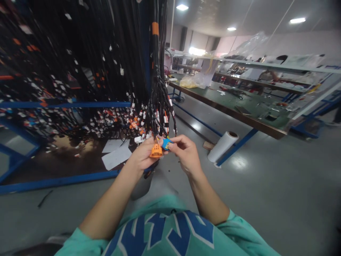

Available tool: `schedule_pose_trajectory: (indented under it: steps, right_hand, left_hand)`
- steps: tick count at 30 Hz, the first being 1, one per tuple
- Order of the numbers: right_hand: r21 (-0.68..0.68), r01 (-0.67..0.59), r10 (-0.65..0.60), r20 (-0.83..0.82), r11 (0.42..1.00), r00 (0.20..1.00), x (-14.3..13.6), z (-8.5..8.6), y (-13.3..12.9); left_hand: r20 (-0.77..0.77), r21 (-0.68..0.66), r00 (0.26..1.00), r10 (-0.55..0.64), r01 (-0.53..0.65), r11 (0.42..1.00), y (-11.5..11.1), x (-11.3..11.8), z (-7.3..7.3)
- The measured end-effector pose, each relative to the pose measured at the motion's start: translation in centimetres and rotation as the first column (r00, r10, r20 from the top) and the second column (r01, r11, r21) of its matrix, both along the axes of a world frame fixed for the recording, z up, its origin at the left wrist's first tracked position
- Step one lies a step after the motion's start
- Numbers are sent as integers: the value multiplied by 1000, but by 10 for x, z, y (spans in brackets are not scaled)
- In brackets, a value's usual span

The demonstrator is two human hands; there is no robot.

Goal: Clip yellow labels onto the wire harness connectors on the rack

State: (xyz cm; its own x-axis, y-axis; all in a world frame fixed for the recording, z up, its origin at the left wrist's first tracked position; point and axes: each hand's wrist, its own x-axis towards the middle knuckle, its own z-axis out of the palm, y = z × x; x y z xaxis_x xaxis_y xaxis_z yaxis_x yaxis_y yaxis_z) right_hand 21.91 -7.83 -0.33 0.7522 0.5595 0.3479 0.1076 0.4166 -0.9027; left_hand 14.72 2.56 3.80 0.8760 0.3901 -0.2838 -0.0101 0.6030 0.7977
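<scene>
An orange connector [156, 150] at the end of a hanging wire harness [160, 92] sits in my left hand [142, 153], whose fingers are closed around it. Beside it, a blue connector [167, 144] with a yellow face is pinched between the thumb and fingers of my right hand [185, 151]. The two connectors are close together, and my left fingertips lie near the blue one too. Black branches with white and orange tags come down just above both hands. My left fingertips are partly hidden behind the orange connector.
Many black harnesses [106, 53] hang at the left over a blue-framed rack [66, 179] holding white sheets [117, 156]. At the right stands a green-topped workbench [253, 106] with tools and plastic bags. A roll of clear film [222, 147] leans against its leg.
</scene>
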Motion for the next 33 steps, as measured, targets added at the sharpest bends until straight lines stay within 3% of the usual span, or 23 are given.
schedule_pose_trajectory:
  steps: [3,7,9,16,21,25,29,31,33]
  right_hand:
    - [6,16,-16,-65,1000,998,1,1,1]
    - [-39,-186,182,-90,982,979,5,5,-4]
    - [-57,-227,224,-63,972,973,7,7,-5]
    - [-13,-49,50,17,999,999,7,-9,3]
    - [22,-160,160,-22,987,987,17,-10,-4]
    - [87,81,-82,6,993,997,36,-8,-9]
    - [33,257,-259,188,966,947,58,-9,7]
    - [-21,190,-179,245,982,953,66,-8,21]
    - [-61,-22,38,263,998,964,68,-4,37]
  left_hand:
    - [-1,28,1000,16,-15,999,0,0,-1]
    - [5,1,1000,1,-1,1000,3,-1,-1]
    - [10,13,1000,-5,5,1000,4,-2,-2]
    - [57,139,998,0,-8,990,6,-4,-8]
    - [-19,37,996,-82,82,996,12,-11,5]
    - [-10,-46,996,-94,93,995,21,-20,17]
    - [39,-82,991,-126,129,988,26,-27,22]
    - [62,-70,984,-167,172,983,27,-30,23]
    - [71,-30,977,-202,204,978,29,-35,24]
